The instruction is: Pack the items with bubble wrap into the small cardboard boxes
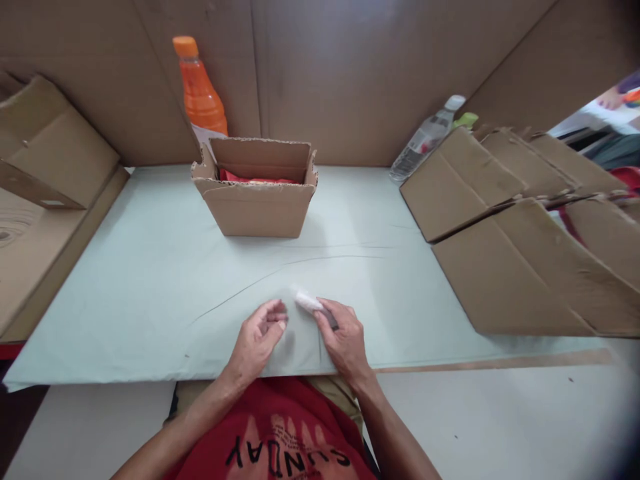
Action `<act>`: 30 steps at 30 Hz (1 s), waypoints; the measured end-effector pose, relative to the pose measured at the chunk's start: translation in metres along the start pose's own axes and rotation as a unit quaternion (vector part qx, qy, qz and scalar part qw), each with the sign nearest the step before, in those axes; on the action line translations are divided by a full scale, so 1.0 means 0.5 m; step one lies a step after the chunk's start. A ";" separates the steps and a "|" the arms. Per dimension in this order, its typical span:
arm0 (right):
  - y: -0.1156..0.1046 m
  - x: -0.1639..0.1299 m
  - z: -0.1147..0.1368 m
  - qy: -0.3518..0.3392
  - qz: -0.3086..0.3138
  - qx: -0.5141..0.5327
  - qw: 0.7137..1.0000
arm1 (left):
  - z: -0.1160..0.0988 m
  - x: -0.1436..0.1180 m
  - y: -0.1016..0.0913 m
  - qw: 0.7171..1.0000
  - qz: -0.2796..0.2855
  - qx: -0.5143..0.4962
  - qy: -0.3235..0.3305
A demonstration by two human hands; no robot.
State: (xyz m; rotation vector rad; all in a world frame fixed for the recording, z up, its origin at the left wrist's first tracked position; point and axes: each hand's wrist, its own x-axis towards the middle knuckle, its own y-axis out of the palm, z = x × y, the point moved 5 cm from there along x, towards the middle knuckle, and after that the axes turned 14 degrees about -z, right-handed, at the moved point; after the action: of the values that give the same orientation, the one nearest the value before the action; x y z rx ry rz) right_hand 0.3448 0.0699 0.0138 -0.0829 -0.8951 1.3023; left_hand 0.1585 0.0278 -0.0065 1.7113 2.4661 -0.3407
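Observation:
Near the front edge of the table, my right hand grips a small white tube-shaped object with a dark grey end. Its far tip is blurred, so I cannot tell exactly what it is. My left hand hovers just left of it, fingers loosely curled and thumb apart, with nothing visible in them. Beyond both hands stands an open-topped cardboard box, upright on the pale green cloth. Red packaging shows inside this box.
Behind the box stands an orange drink bottle. A clear bottle leans at the back right, beside several cardboard bins. More cardboard rises at the left. At far right, part of another person's hand shows.

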 end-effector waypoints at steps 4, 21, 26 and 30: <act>0.019 -0.022 0.011 0.160 0.054 0.128 0.977 | -0.015 -0.016 0.037 0.994 0.048 -0.096 -0.032; 0.003 0.037 0.023 0.175 0.129 0.282 0.934 | -0.082 -0.016 0.051 0.964 0.097 0.106 0.224; 0.011 0.032 -0.021 0.283 0.081 0.284 0.912 | -0.045 0.001 0.045 0.981 0.123 0.099 0.115; 0.008 0.034 -0.028 0.274 0.196 0.276 0.900 | -0.038 0.013 0.031 0.983 0.112 0.110 0.099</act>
State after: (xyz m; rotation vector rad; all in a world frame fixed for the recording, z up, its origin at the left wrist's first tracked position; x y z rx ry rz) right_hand 0.3501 0.0915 0.0111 -0.1802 -0.0018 1.7474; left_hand 0.1712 0.0435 0.0086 2.1884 2.4062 -0.4536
